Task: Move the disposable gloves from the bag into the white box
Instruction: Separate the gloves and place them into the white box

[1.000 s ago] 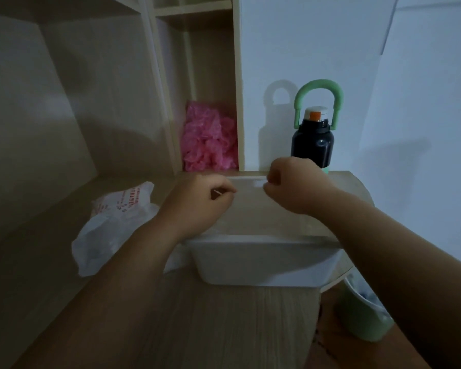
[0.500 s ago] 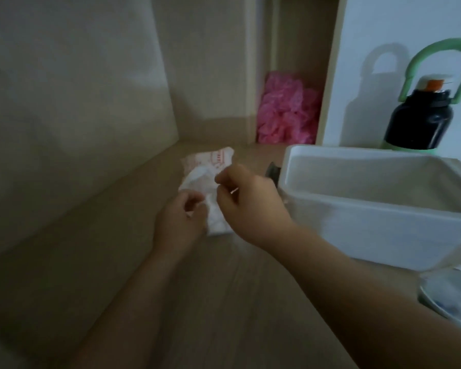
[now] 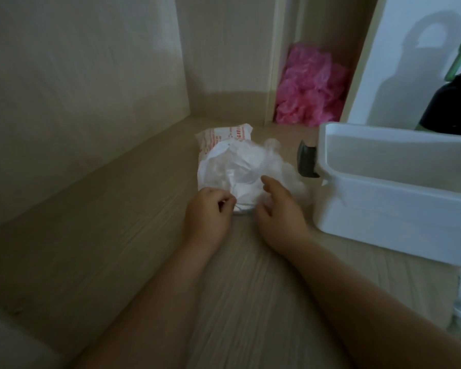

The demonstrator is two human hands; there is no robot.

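On the woodgrain desk (image 3: 104,235), left hand (image 3: 208,214) pinches the crinkled bag (image 3: 232,161); right hand (image 3: 277,209) rests loose-fingered against it.

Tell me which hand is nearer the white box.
Right. The right hand is at the right side of the bag, a short gap from the white box; the left hand pinches the bag farther left.

- The bag (image 3: 224,161) lies on the desk (image 3: 117,235), left of the box (image 3: 397,203).
- Gloves (image 3: 280,166) spill from it toward the box.
- Left hand (image 3: 208,211) and right hand (image 3: 277,209) meet the bag's near edge.
- A bottle (image 3: 447,107) stands behind the box.
- A crumpled bundle (image 3: 309,86) sits in the compartment behind the bag.
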